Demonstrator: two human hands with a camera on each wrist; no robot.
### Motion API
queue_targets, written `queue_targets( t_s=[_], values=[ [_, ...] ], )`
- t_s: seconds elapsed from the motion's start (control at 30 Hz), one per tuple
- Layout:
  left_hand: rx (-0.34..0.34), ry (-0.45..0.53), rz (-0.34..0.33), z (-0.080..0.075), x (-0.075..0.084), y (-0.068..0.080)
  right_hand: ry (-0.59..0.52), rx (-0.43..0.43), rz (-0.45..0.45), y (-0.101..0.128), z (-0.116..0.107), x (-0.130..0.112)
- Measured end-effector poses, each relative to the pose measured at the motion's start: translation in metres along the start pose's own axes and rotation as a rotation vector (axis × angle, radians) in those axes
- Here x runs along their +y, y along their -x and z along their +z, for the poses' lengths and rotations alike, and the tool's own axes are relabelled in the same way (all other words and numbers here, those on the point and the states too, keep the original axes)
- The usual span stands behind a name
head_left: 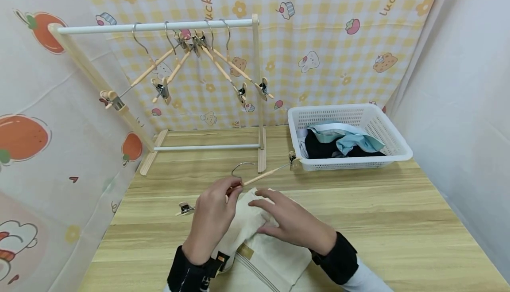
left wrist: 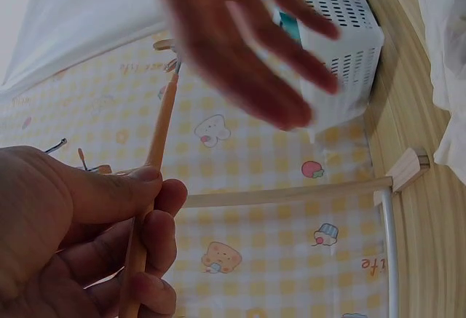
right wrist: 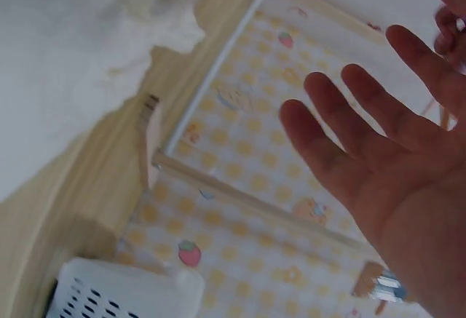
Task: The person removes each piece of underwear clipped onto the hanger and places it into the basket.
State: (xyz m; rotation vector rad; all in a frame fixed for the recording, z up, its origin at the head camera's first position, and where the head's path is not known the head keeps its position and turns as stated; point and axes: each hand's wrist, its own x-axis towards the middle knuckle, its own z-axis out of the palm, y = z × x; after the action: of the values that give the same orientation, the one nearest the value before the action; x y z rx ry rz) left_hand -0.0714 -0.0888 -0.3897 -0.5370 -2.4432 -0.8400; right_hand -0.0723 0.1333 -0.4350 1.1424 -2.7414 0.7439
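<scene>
My left hand (head_left: pixel 213 216) grips a wooden clip hanger (head_left: pixel 263 177) near the base of its metal hook. The left wrist view shows the thumb and curled fingers around the hanger's bar (left wrist: pixel 162 125). One clip (head_left: pixel 292 157) is at the hanger's right end by the basket, another (head_left: pixel 185 208) at its left end. A cream cloth garment (head_left: pixel 279 256) with a striped band lies folded on the table below the hanger. Over it is my right hand (head_left: pixel 295 221), fingers spread and relaxed; in the right wrist view that palm (right wrist: pixel 408 194) holds nothing.
A rack with a white top rail (head_left: pixel 155 27) stands at the back left, with several clip hangers (head_left: pixel 223 68) on it. At the back right, a white perforated basket (head_left: pixel 350 163) contains black and light-blue cloth (head_left: pixel 358 142). A patterned curtain (head_left: pixel 318 79) hangs behind the wooden table (head_left: pixel 398 221).
</scene>
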Motion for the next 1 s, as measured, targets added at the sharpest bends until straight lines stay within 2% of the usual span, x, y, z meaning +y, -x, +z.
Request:
queue_targets(
  t_s=[0.17, 0.3, 0.47, 0.6, 0.8, 1.0],
  values=[
    [0.002, 0.004, -0.018, -0.002, -0.001, -0.001, 0.004, -0.183, 0.023, -0.004, 0.022, 0.004],
    [-0.001, 0.013, -0.028, -0.003, -0.001, 0.0, 0.031, -0.258, 0.027, -0.005, 0.038, 0.006],
    [-0.007, 0.013, -0.037, -0.002, -0.001, 0.001, 0.071, -0.327, 0.09, -0.004, 0.051, 0.006],
    [-0.005, 0.01, -0.045, -0.002, -0.001, 0.001, 0.125, -0.345, 0.097, -0.004, 0.056, 0.006],
    [-0.009, 0.018, -0.045, -0.002, -0.001, 0.001, 0.249, -0.303, 0.006, -0.005, 0.056, 0.008],
    [-0.005, 0.023, -0.035, 0.001, -0.001, 0.002, 0.257, -0.303, -0.018, -0.006, 0.054, 0.006]
  ],
)
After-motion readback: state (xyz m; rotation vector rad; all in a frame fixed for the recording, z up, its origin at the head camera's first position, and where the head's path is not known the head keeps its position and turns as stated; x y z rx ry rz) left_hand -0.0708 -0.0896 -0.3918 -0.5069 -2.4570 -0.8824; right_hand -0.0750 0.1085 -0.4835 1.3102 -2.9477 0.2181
